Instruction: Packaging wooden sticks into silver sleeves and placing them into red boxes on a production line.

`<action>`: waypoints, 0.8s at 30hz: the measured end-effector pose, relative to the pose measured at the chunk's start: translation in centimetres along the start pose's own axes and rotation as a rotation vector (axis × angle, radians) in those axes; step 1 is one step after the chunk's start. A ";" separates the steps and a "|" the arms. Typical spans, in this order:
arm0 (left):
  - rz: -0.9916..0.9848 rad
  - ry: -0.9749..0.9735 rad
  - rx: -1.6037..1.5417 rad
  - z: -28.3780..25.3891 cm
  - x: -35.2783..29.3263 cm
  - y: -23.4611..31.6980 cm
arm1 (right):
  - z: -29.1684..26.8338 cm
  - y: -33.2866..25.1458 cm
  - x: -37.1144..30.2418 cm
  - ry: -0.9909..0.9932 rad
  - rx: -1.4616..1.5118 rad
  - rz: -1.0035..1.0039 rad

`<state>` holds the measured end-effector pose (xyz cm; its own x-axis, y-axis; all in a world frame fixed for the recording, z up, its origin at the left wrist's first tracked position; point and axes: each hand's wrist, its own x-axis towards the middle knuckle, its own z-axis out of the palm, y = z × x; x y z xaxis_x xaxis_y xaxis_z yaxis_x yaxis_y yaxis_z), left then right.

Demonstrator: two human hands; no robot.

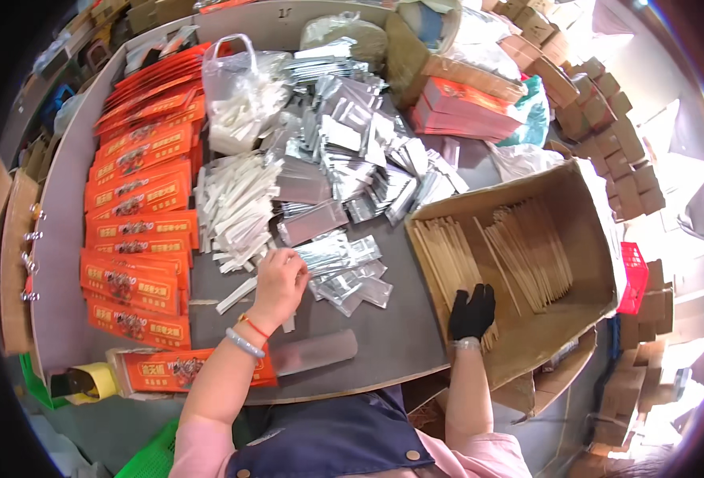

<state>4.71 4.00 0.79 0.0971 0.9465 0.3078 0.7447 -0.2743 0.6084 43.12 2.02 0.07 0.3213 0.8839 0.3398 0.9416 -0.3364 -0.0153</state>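
Observation:
My left hand is bare, with a red cord and a pale bangle at the wrist. Its fingers are bent together at the near edge of a heap of narrow white strips, beside flat silver packets; whatever they pinch is hidden. In a black glove, my right hand lies over thin wooden sticks along the left side of an open cardboard box. Its fingers point away from me, slightly apart. Below my left forearm lies an orange printed sleeve, with a clear plastic piece to its right.
Orange printed sleeves overlap in a long row down the table's left side. Behind the white strips stands a clear plastic bag. Pinkish-red packs fill a carton at the back. A raised grey wall edges the table.

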 end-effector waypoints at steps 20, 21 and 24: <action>-0.023 -0.398 0.057 -3.9 -8.9 4.7 | -3.9 0.4 -2.6 -0.404 0.060 -0.113; -0.046 -0.397 0.067 -4.2 -9.5 4.7 | -4.5 0.1 -2.7 -0.427 0.170 -0.047; -0.132 -0.169 0.032 -5.2 -10.5 5.3 | -4.9 -0.5 -3.4 -0.399 0.175 -0.190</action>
<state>4.20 -8.23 4.55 0.1043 0.9897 0.0980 0.7788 -0.1426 0.6109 41.11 -2.40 3.59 0.1231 0.9918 -0.0351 0.9793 -0.1271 -0.1576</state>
